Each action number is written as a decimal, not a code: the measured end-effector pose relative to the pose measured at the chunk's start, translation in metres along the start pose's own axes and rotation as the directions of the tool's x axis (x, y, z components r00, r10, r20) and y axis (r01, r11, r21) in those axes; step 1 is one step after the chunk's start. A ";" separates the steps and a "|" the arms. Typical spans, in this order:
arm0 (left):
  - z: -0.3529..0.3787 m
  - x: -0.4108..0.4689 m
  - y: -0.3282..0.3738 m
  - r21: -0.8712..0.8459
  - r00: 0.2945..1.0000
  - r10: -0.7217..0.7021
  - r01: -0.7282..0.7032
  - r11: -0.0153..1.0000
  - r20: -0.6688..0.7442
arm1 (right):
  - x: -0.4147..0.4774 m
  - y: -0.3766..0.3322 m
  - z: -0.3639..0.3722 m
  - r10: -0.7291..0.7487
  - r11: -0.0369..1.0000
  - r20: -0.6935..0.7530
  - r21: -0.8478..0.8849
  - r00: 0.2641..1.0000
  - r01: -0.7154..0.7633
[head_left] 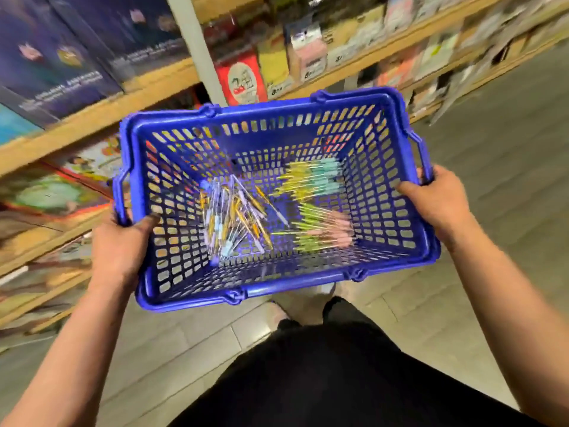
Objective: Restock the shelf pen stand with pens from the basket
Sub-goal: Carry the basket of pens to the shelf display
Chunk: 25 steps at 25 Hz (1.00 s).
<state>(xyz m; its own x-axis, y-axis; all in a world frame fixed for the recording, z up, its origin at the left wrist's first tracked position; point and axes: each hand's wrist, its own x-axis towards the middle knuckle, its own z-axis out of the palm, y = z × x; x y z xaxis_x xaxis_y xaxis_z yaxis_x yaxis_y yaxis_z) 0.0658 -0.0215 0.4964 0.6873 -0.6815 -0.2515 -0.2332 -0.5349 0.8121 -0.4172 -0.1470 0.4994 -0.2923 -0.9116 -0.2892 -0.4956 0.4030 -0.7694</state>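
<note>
I carry a blue plastic basket (308, 114) in front of my body, level and at waist height. My left hand (118, 251) grips its left rim and my right hand (437, 201) grips its right rim, thumbs inside. On the basket floor lie several pens in three clusters: a loose heap of yellow and white pens (234, 217) at the left, yellow-and-teal pens (311, 180) at the upper right, green-and-pink pens (323, 232) at the lower right. No pen stand can be made out; the picture is blurred by motion.
Wooden shelves (101, 106) run along the left and top, stocked with books, boxes and stationery packs. A white post (197, 47) stands between shelf bays. Grey tiled floor (508, 149) lies to the right and below. My dark trousers (338, 380) fill the bottom centre.
</note>
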 end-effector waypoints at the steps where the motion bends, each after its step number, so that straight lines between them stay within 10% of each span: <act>1: 0.014 0.000 0.013 0.007 0.998 0.051 -0.051 0.999 0.032 | -0.003 0.006 -0.014 0.029 0.999 -0.041 0.016 0.999 -0.028; 14: 0.307 -0.051 0.200 -0.016 0.779 0.317 -0.367 0.930 0.541 | -0.037 0.139 -0.230 0.388 0.908 -0.538 0.363 0.748 -0.209; 25: 0.549 -0.139 0.340 -0.138 0.477 0.407 -0.502 0.854 0.779 | -0.018 0.224 -0.355 0.609 0.765 -0.612 0.621 0.504 -0.170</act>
<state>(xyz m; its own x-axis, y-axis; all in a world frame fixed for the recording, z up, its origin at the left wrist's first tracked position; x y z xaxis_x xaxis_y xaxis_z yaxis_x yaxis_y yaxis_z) -0.4865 -0.3833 0.5186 -0.3033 -0.9316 -0.2001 -0.4489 -0.0455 0.8924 -0.8130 -0.0115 0.5341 -0.9500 -0.1635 -0.2659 0.1790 0.4125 -0.8932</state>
